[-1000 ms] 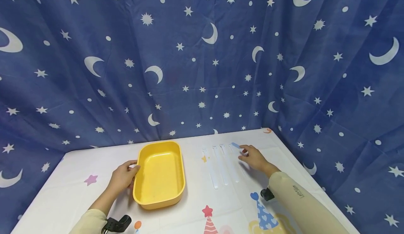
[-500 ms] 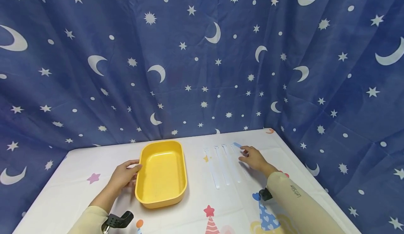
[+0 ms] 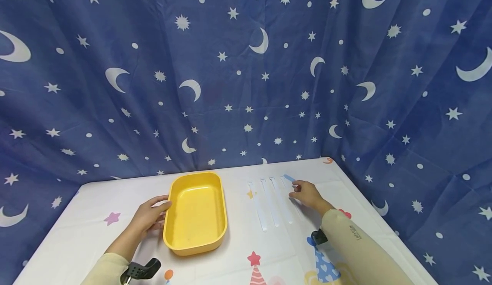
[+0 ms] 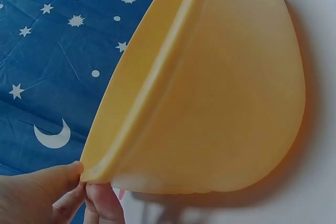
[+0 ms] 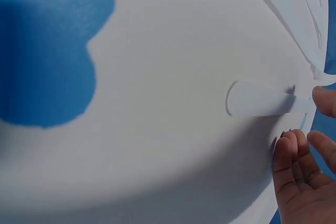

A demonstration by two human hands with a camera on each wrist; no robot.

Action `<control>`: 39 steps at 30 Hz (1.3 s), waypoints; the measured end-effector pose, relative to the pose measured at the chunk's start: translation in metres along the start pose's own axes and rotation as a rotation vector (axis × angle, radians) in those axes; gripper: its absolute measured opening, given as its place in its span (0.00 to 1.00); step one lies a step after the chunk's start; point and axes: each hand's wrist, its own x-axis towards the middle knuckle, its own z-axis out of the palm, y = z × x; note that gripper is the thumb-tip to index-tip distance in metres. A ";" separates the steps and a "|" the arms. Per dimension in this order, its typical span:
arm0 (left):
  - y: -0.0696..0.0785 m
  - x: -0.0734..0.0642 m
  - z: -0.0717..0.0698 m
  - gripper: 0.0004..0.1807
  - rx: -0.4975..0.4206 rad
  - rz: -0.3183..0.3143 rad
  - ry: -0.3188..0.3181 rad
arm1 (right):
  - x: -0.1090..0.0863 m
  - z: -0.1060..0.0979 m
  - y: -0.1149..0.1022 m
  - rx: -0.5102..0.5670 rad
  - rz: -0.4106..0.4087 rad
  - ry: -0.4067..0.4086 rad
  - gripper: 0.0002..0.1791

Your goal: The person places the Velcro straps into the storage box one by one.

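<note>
Strips (image 3: pixel 258 207) in a row on the desk (image 3: pixel 207 272), right of the tray (image 3: pixel 196 218). Left hand (image 3: pixel 147 217) clamped on tray rim; right hand (image 3: pixel 309 194) at the blue piece (image 3: pixel 289 177), fingers apart, contact unclear. Apparently lining up; next, probably, a light pinch.

Right sleeve (image 3: pixel 355 233) shifted slightly left. Black wrist camera (image 3: pixel 318 236) now overlaps blue heart print (image 3: pixel 310 241), fully visible a second ago. Red print (image 3: pixel 345 213) uncovered past sleeve. Right hand (image 3: pixel 308 195): index fingertip slightly lower near blue tab (image 3: pixel 288 177).
</note>
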 end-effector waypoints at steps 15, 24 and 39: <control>-0.003 0.000 0.000 0.31 -0.033 -0.013 -0.011 | 0.003 0.008 0.001 0.019 0.043 0.029 0.24; -0.002 0.000 -0.001 0.31 -0.044 -0.020 -0.018 | 0.003 0.004 -0.003 0.045 0.040 0.048 0.20; -0.002 0.002 -0.002 0.32 -0.062 -0.033 -0.027 | 0.008 0.005 -0.005 0.042 0.091 0.047 0.16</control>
